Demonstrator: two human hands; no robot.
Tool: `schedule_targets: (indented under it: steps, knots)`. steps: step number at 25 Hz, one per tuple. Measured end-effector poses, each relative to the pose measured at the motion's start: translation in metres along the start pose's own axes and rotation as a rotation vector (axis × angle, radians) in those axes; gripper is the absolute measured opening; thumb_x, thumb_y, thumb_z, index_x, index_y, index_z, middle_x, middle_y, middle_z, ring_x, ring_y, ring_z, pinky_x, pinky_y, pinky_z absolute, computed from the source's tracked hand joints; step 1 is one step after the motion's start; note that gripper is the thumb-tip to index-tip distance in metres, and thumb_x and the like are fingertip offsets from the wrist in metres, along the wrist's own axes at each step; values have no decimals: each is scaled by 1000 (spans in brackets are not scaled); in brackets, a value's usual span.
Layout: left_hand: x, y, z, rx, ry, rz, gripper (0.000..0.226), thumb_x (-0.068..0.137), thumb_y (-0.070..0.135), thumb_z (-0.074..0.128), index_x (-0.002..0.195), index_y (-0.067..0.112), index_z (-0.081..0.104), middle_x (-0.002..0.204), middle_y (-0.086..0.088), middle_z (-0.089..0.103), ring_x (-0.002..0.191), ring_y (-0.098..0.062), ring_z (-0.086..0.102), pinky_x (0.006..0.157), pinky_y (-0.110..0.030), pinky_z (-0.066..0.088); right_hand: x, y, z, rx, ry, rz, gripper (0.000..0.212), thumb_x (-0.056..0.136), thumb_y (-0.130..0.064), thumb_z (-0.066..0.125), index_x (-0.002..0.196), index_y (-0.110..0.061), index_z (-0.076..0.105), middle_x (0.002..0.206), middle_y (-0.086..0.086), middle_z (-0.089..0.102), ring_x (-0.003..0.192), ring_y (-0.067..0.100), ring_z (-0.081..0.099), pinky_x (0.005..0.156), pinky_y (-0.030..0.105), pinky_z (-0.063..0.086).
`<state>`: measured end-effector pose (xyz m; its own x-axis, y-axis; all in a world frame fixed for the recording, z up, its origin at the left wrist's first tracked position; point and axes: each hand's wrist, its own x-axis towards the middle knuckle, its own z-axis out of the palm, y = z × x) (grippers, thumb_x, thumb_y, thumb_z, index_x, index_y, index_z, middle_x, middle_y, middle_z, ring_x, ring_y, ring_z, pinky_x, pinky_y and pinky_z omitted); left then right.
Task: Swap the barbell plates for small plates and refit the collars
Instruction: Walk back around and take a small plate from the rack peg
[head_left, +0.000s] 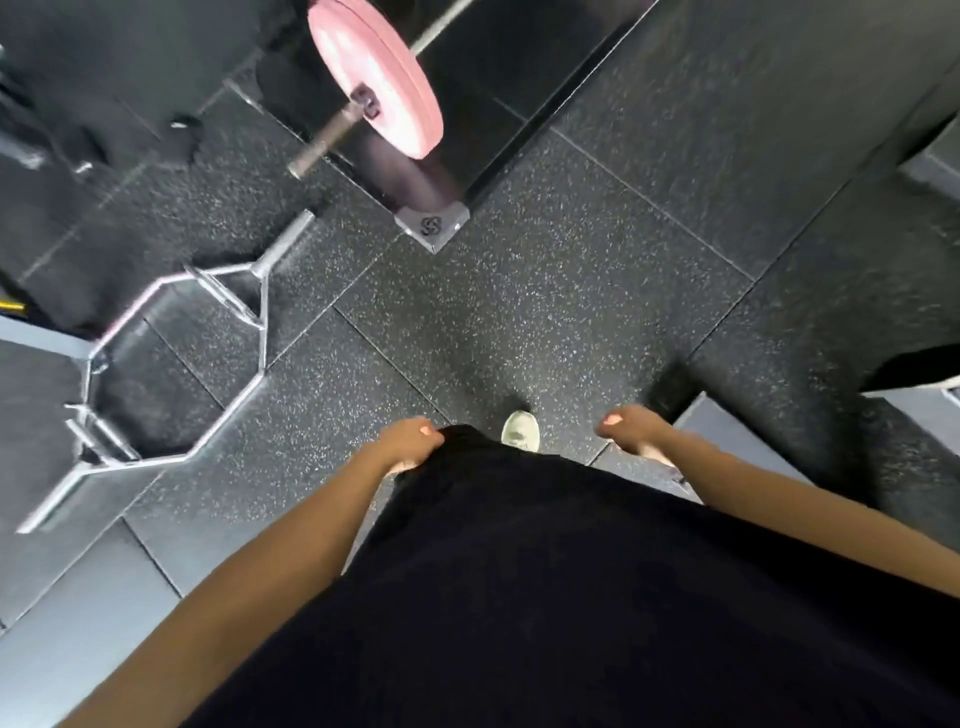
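Floor tiles (545, 312): matt black rubber, grainy, pale-speckled. Bumper plates (374, 73): pink, smooth, low sheen. Barbell sleeve (322, 143): bare metal, dull grey. Hex bar (171, 364): bright chromed metal, glossy. Platform (498, 67): glossy black surface, metal corner piece (431, 226).

I see bare arms, a black top (545, 597), pale pink nails (426, 431), one whitish shoe (521, 430).
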<state>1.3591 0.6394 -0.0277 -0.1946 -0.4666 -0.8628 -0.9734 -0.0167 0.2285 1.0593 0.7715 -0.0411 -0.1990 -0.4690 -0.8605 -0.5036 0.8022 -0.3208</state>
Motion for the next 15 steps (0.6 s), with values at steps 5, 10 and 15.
schedule_targets:
  steps: [5, 10, 15]
  knots:
    - [83, 86, -109, 19, 72, 52, 32, 97, 32, 48, 119, 11, 59, 125, -12, 62, 113, -29, 57, 90, -32, 41, 64, -60, -107, 153, 36, -6, 31, 93, -26, 60, 115, -5, 64, 118, 15, 65, 96, 25, 59, 90, 37, 50]
    - [181, 179, -210, 29, 13, 68, 35, 99, 34, 45, 121, 10, 57, 127, -10, 59, 116, -28, 54, 94, -33, 39, 139, -94, -200, 144, 27, 93, 34, 96, -26, 55, 121, -4, 62, 123, 15, 63, 110, 29, 60, 91, 32, 46]
    - [280, 316, -357, 372, -121, 202, 19, 97, 31, 49, 92, 14, 56, 101, -12, 58, 90, -25, 57, 76, -29, 39, 200, -129, -329, 286, 137, 215, 38, 94, -29, 56, 121, -3, 62, 121, 17, 65, 102, 29, 62, 84, 29, 45]
